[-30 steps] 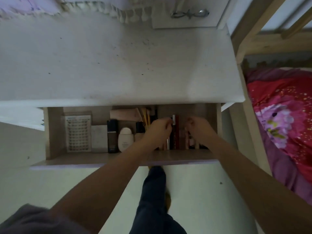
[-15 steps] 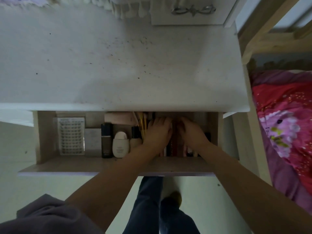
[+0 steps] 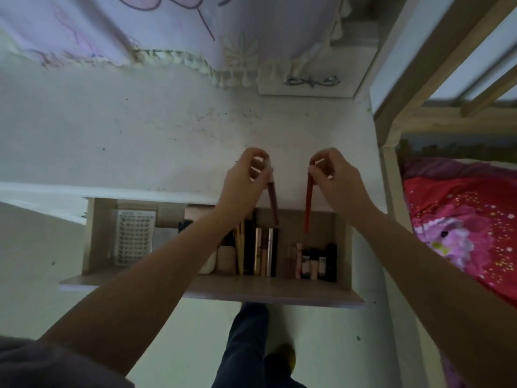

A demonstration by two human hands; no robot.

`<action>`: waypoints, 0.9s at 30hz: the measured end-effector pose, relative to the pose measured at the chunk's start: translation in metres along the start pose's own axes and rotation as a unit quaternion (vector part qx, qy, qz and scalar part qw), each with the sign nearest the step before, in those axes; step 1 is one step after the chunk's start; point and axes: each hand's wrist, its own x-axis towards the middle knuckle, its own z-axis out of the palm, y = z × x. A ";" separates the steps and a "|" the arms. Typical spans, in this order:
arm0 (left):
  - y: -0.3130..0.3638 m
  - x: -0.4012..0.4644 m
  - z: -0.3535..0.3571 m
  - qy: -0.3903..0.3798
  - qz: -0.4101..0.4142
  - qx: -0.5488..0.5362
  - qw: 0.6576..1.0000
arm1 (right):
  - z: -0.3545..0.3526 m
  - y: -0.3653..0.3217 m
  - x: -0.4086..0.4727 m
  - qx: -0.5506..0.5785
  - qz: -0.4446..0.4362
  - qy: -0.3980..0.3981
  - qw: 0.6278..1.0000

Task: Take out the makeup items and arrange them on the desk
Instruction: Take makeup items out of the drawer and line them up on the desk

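My left hand [image 3: 246, 177] pinches the top of a dark red makeup pencil [image 3: 273, 204], which hangs down over the desk's front edge. A brighter red pencil [image 3: 308, 208] hangs the same way from my right hand [image 3: 333, 175]. Both hands are above the white desk top [image 3: 140, 141], just behind the open drawer [image 3: 265, 289]. Inside the drawer lie several tubes and sticks [image 3: 263, 250], small bottles [image 3: 313, 261], brushes [image 3: 240, 247], a white bottle [image 3: 226, 257] and a lash card [image 3: 135, 236]. My left forearm hides part of the drawer's middle.
A lilac cloth with a tasselled fringe [image 3: 173, 58] hangs over the desk's back. A cabinet door with a metal handle [image 3: 312, 81] stands at the back right. A wooden bed frame [image 3: 391, 152] with pink bedding [image 3: 464, 219] borders the desk's right side.
Both hands were down in the drawer among the sticks. They have come up over the desk's front edge, each holding a red pencil. The camera has tilted up toward the cloth.
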 end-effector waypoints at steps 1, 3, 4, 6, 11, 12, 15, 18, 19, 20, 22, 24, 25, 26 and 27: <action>0.004 0.020 -0.002 0.005 -0.013 -0.010 1.000 | -0.003 -0.003 0.017 0.005 0.010 0.004 1.000; 0.005 0.059 0.001 0.009 -0.031 -0.007 0.999 | -0.001 -0.005 0.051 -0.002 0.025 0.006 1.000; 0.003 0.077 0.004 0.013 -0.040 -0.005 0.999 | 0.003 -0.003 0.066 -0.007 0.033 0.009 0.999; -0.005 0.107 0.012 0.024 -0.065 -0.002 0.998 | 0.015 0.001 0.095 -0.008 0.053 0.020 0.998; -0.022 0.158 0.025 0.027 -0.095 0.053 0.994 | 0.039 0.011 0.147 -0.021 0.077 0.035 0.996; -0.023 0.163 0.028 0.024 -0.094 0.058 0.994 | 0.041 0.012 0.153 -0.030 0.075 0.036 0.996; -0.021 0.172 0.034 0.010 -0.083 0.093 0.992 | 0.046 0.014 0.160 -0.056 0.066 0.036 0.996; -0.021 0.171 0.035 0.003 -0.093 0.089 0.992 | 0.046 0.014 0.159 -0.087 0.054 0.027 0.994; -0.019 0.169 0.034 0.000 -0.099 0.080 0.992 | 0.045 0.012 0.157 -0.087 0.054 0.023 0.995; -0.018 0.167 0.034 -0.002 -0.103 0.075 0.992 | 0.043 0.010 0.155 -0.082 0.057 0.019 0.995; -0.011 0.156 0.030 0.000 -0.106 0.071 0.992 | 0.038 0.006 0.145 -0.055 0.072 0.017 0.996; -0.006 0.130 0.024 0.008 -0.091 0.077 0.993 | 0.031 0.005 0.125 -0.006 0.090 0.017 0.996; -0.006 0.110 0.020 0.013 -0.068 0.082 0.994 | 0.026 0.006 0.109 0.009 0.091 0.022 0.996; -0.009 0.084 0.016 0.012 -0.038 0.085 0.996 | 0.021 0.008 0.088 0.006 0.079 0.035 0.996; -0.015 0.053 0.014 -0.003 -0.011 0.087 0.996 | 0.016 0.010 0.063 -0.011 0.052 0.052 0.997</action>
